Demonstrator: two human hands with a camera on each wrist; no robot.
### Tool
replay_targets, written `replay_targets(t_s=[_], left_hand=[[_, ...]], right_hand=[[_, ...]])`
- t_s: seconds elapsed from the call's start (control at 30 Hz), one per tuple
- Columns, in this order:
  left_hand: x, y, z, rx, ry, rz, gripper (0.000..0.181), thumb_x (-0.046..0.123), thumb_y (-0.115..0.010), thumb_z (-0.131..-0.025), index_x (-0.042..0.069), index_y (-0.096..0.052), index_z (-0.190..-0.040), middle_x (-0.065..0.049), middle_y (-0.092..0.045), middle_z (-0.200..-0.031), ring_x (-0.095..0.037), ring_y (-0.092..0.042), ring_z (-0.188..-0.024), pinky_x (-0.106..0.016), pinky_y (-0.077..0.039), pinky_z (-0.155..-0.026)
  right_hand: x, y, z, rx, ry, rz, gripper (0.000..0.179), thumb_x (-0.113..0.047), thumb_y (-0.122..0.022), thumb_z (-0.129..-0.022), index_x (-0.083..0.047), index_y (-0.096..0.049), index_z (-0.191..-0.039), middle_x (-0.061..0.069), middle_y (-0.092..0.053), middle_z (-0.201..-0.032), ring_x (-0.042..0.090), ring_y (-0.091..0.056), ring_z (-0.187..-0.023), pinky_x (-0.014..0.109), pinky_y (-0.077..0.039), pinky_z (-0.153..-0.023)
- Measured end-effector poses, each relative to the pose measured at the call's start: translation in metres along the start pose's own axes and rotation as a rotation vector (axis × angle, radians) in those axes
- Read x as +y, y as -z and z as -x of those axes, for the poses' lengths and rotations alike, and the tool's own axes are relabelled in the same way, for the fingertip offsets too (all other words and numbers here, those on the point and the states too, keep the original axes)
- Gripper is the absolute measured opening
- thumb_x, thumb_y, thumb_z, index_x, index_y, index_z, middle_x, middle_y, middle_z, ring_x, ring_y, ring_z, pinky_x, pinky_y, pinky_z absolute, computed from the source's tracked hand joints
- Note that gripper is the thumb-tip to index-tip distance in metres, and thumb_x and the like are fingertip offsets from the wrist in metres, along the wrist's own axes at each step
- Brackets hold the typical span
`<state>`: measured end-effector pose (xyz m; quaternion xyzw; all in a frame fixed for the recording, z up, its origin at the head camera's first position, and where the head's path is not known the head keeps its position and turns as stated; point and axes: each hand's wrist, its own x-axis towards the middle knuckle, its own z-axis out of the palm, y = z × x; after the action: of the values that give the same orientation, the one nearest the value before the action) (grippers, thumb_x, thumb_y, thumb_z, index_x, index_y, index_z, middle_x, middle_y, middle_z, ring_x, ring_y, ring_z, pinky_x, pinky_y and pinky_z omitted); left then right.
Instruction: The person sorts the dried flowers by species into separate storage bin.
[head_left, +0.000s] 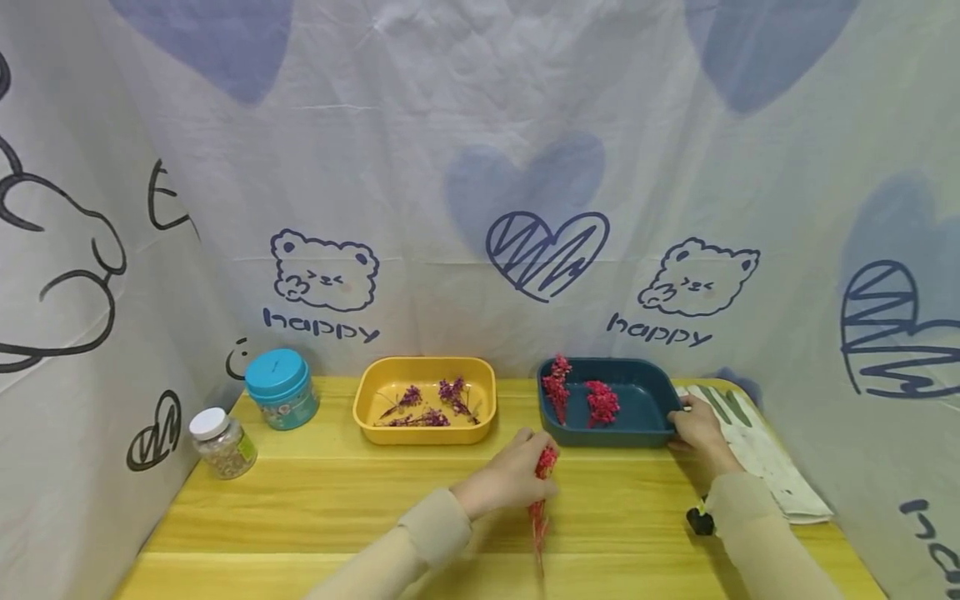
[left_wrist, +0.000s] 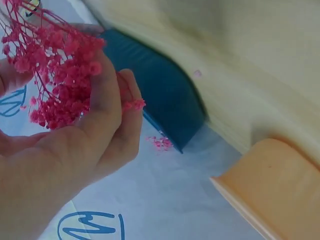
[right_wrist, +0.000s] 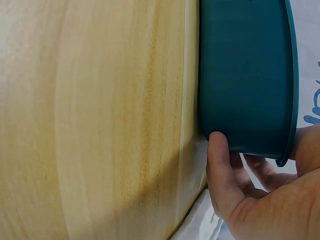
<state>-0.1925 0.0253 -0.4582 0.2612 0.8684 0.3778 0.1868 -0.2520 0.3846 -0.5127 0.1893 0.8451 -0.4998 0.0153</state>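
Observation:
My left hand (head_left: 510,475) holds a bunch of pink dried flowers (head_left: 547,463) over the table, with the thin stems hanging down toward me. The left wrist view shows its fingers curled round the small pink blossoms (left_wrist: 65,75). My right hand (head_left: 702,432) grips the right end of a dark teal tray (head_left: 642,402). In the right wrist view, one digit lies against the tray's outer wall (right_wrist: 245,80) near the corner, and others are partly hidden behind it. Two more pink flower bunches (head_left: 602,403) lie inside this tray, one leaning on its left side.
Left of the teal tray stands a yellow tray (head_left: 362,408) with several purple dried flower sprigs (head_left: 420,418). A blue-lidded jar (head_left: 282,388) and a white-capped jar (head_left: 223,443) stand at the far left. At right lie a white cloth (head_left: 787,479) and a small black object (head_left: 701,522).

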Motion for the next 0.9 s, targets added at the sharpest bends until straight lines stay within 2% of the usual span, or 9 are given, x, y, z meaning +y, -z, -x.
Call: replay_targets(t_s=[0.2,0.43,0.67,0.9], left_hand=[[0.012,0.007,-0.015,0.024,-0.053,0.022,0.040,0.017,-0.072,-0.092,0.015,-0.057,-0.129,-0.002,-0.050,-0.111,-0.016,-0.049,-0.091,-0.028,-0.044,-0.075],[0.021,0.012,-0.029,0.071,-0.079,0.017,0.038,0.019,-0.071,-0.094,0.012,-0.057,-0.128,-0.003,-0.049,-0.109,-0.016,-0.048,-0.091,-0.028,-0.043,-0.075],[0.030,0.019,-0.043,0.154,-0.125,0.007,0.039,0.020,-0.072,-0.092,0.011,-0.057,-0.128,-0.003,-0.053,-0.109,-0.015,-0.050,-0.092,-0.024,-0.045,-0.075],[0.041,0.022,-0.060,0.211,-0.163,0.006,0.038,0.018,-0.071,-0.094,0.011,-0.058,-0.129,-0.006,-0.058,-0.120,-0.016,-0.051,-0.097,-0.025,-0.046,-0.078]], right_hand=[[-0.002,-0.002,0.003,0.001,-0.007,-0.011,0.047,-0.004,-0.044,-0.099,0.013,-0.042,-0.143,0.041,-0.049,-0.133,0.019,-0.069,-0.079,0.037,-0.067,-0.064],[-0.003,-0.002,0.003,0.013,-0.014,-0.022,0.047,-0.004,-0.046,-0.098,0.012,-0.043,-0.143,0.037,-0.052,-0.128,0.015,-0.068,-0.073,0.036,-0.066,-0.062],[-0.001,-0.001,0.003,0.009,-0.018,-0.019,0.049,-0.004,-0.045,-0.099,0.012,-0.042,-0.145,0.040,-0.050,-0.131,0.016,-0.069,-0.070,0.036,-0.066,-0.061],[-0.001,-0.002,0.003,0.021,-0.031,-0.036,0.048,-0.004,-0.046,-0.099,0.011,-0.042,-0.144,0.039,-0.053,-0.126,0.014,-0.069,-0.061,0.034,-0.065,-0.057]])
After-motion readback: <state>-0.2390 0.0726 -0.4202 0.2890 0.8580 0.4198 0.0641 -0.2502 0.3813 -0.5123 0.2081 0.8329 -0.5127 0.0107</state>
